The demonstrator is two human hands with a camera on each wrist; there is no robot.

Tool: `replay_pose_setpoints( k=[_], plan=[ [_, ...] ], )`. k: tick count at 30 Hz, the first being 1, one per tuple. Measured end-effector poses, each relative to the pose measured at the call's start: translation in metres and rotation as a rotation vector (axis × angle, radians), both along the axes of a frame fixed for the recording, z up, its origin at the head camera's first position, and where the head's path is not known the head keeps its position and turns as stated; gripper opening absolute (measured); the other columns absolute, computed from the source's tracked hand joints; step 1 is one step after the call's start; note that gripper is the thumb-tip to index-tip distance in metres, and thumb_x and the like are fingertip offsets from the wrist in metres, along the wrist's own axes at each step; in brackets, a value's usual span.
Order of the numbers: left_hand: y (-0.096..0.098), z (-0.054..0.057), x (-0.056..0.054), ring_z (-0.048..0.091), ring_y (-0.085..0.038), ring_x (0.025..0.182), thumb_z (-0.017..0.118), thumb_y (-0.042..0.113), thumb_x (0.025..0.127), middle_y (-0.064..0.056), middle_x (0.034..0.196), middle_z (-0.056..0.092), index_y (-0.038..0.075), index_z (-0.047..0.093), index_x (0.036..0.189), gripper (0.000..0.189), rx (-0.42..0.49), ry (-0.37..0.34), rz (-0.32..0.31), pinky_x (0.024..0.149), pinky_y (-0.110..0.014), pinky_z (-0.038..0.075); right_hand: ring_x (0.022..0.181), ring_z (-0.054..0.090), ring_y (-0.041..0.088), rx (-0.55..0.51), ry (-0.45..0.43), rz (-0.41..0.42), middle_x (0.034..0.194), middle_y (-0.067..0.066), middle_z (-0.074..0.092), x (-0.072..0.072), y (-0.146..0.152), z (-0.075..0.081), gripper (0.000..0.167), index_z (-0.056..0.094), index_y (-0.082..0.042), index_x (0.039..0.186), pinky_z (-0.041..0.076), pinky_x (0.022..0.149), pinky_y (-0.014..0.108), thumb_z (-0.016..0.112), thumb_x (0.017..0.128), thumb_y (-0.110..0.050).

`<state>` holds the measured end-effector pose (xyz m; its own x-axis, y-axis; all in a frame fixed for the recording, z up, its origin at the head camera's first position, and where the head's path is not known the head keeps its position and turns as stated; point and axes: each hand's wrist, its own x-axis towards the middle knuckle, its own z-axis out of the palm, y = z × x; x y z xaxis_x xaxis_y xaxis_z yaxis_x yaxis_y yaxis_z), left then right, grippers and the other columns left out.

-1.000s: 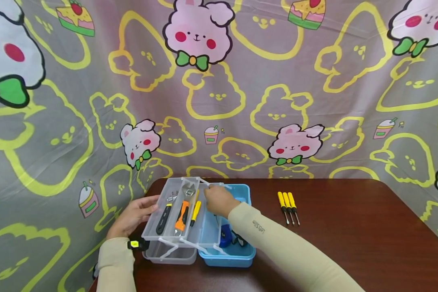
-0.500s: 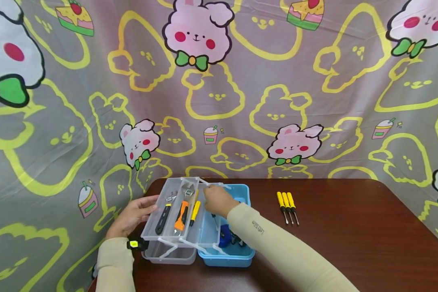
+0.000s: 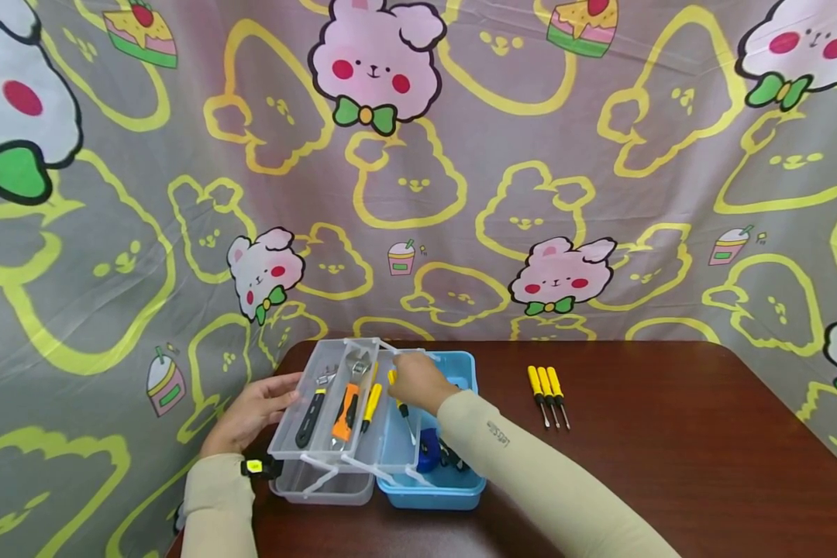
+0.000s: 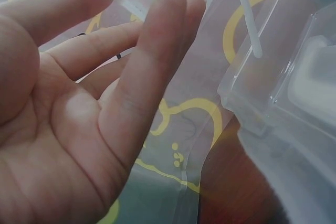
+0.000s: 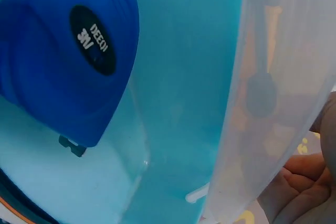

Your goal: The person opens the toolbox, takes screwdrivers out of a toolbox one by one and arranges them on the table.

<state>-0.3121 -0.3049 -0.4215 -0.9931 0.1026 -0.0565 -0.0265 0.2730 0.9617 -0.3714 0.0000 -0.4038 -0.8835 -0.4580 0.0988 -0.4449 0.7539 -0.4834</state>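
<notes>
Our right grip (image 3: 421,381) pinched screwdriver (image 3: 402,408) over toolbox (image 3: 428,500); likely light, stiff, best by handle (image 3: 393,377); left grip (image 3: 251,411) spread alongside.

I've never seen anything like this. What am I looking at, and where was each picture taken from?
There's no machine here, just a person's left hand and right hand. The wide picture comes from a camera worn on the head; the close ones come from a camera on each wrist.

On the brown table stands an open blue toolbox. Its clear upper tray holds two wrenches. Three yellow-handled screwdrivers lie to the right of the box.

The left hand is at that tray's outer edge. Another screwdriver shows at the right hand's fingers; I can't tell whether it's gripped. The right wrist camera shows a blue tape measure inside the box.
</notes>
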Motion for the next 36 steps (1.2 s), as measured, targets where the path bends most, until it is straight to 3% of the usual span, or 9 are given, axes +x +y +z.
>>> replay_pose_setpoints(
  k=[5, 8, 11, 13, 18, 24, 36],
  plan=[
    [-0.001, 0.001, 0.001, 0.064, -0.029, 0.102, 0.066, 0.027, 0.094, -0.020, 0.131, 0.057, 0.000, 0.046, 0.143, 0.059, -0.011, 0.002, -0.013, 0.083, -0.042, 0.054, 0.068, 0.059, 0.014, -0.045, -0.016, -0.011, 0.102, 0.009, 0.067, 0.001, 0.002, -0.002, 0.051, 0.060, -0.002, 0.130, 0.052, 0.065, 0.030, 0.074, 0.085, -0.021],
    [0.000, 0.000, 0.001, 0.063, -0.030, 0.103, 0.067, 0.028, 0.093, -0.019, 0.132, 0.057, 0.002, 0.047, 0.143, 0.059, -0.012, -0.001, -0.005, 0.084, -0.043, 0.053, 0.065, 0.058, 0.014, -0.070, -0.006, -0.007, 0.094, 0.008, 0.067, 0.003, 0.002, -0.001, 0.046, 0.061, -0.002, 0.127, 0.052, 0.062, 0.029, 0.073, 0.086, -0.021],
    [0.000, -0.001, 0.001, 0.063, -0.031, 0.104, 0.067, 0.028, 0.093, -0.019, 0.133, 0.056, 0.003, 0.047, 0.143, 0.060, -0.011, 0.000, -0.004, 0.086, -0.044, 0.053, 0.051, 0.049, 0.014, -0.126, -0.025, -0.003, 0.068, 0.005, 0.057, 0.005, 0.003, 0.001, 0.031, 0.066, -0.003, 0.113, 0.044, 0.049, 0.027, 0.074, 0.086, -0.019],
    [0.000, -0.001, 0.002, 0.063, -0.031, 0.105, 0.067, 0.028, 0.093, -0.020, 0.133, 0.055, 0.002, 0.046, 0.143, 0.060, -0.011, 0.001, -0.003, 0.086, -0.044, 0.053, 0.047, 0.046, 0.013, -0.173, -0.044, -0.008, 0.063, 0.002, 0.052, 0.007, 0.003, 0.002, 0.029, 0.067, -0.004, 0.110, 0.040, 0.046, 0.026, 0.075, 0.086, -0.017],
    [0.000, -0.002, 0.001, 0.062, -0.031, 0.105, 0.067, 0.028, 0.093, -0.020, 0.135, 0.054, 0.003, 0.047, 0.143, 0.060, -0.012, -0.002, 0.002, 0.086, -0.044, 0.053, 0.053, 0.051, 0.012, -0.250, -0.046, -0.028, 0.078, 0.001, 0.062, 0.009, 0.004, 0.005, 0.044, 0.064, -0.004, 0.124, 0.044, 0.051, 0.026, 0.077, 0.084, -0.017],
    [0.001, -0.003, 0.001, 0.062, -0.031, 0.106, 0.067, 0.029, 0.093, -0.020, 0.135, 0.054, 0.003, 0.046, 0.144, 0.060, -0.020, -0.005, 0.006, 0.086, -0.044, 0.052, 0.067, 0.058, 0.014, -0.322, -0.066, -0.064, 0.099, 0.003, 0.065, 0.008, 0.007, 0.005, 0.042, 0.064, -0.006, 0.125, 0.051, 0.062, 0.030, 0.075, 0.087, -0.021],
    [0.000, 0.000, 0.002, 0.063, -0.029, 0.105, 0.066, 0.028, 0.094, -0.021, 0.135, 0.053, 0.001, 0.046, 0.143, 0.060, -0.024, 0.002, 0.006, 0.085, -0.043, 0.053, 0.070, 0.059, 0.014, -0.383, -0.080, -0.091, 0.095, -0.001, 0.062, 0.005, 0.013, 0.007, 0.041, 0.065, -0.009, 0.123, 0.051, 0.060, 0.030, 0.076, 0.086, -0.026]
  ],
)
